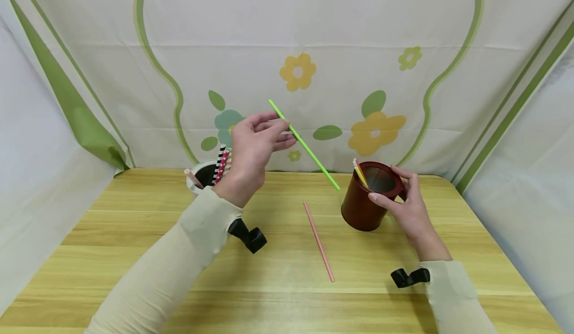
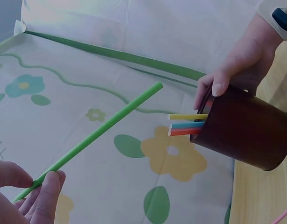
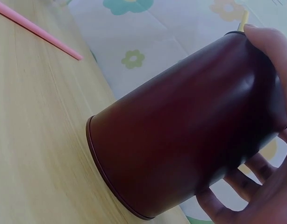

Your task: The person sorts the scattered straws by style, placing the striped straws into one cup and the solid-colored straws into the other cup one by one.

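Observation:
My left hand (image 1: 253,149) pinches a bright green straw (image 1: 314,159) between thumb and fingers, raised above the table. The straw slants down to the right, its lower end just left of a dark red-brown mug (image 1: 364,207). My right hand (image 1: 414,214) grips that mug from the right, thumb at the rim and fingers around the far side. Several coloured straws (image 2: 185,126), yellow, blue and red-orange among them, poke out of its mouth in the left wrist view. On the table between the hands lies a pink straw (image 1: 319,242).
Behind my left hand stands a white cup (image 1: 193,187) with striped, dotted and plain straws (image 1: 219,167), partly hidden by the wrist. The wooden table (image 1: 278,304) ends at a flower-patterned cloth (image 1: 251,75) at the back, with cloth sides at left and right.

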### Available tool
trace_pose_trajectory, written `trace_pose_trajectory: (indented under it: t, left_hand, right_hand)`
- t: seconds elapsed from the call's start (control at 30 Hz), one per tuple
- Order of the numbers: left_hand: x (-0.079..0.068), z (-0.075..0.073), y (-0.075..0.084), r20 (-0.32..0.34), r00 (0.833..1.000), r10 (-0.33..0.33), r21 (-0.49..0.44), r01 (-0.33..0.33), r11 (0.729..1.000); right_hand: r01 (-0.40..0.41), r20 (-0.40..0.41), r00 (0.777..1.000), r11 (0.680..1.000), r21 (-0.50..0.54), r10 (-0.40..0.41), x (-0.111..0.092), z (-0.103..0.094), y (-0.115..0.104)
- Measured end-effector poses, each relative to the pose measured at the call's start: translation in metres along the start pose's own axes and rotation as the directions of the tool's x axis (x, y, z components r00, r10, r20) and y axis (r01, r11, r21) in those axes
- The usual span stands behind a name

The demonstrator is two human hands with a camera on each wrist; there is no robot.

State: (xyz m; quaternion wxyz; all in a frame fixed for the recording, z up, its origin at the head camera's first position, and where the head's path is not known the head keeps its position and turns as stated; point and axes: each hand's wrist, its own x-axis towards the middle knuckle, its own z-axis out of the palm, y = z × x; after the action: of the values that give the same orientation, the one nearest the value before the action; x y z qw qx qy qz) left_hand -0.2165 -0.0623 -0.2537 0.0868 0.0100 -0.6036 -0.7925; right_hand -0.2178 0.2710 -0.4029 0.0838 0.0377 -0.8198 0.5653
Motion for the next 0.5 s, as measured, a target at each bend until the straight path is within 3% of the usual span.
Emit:
trace_pose_trajectory:
  t: [0.5]
  left_hand:
    - [-0.0003, 0.0003, -0.0008, 0.030, 0.999, -0.020, -0.091, 0.023, 0.996]
  right_hand:
    - [0.000, -0.002, 1.000, 1.000, 0.008, 0.000, 0.0011, 0.0014, -0.0010]
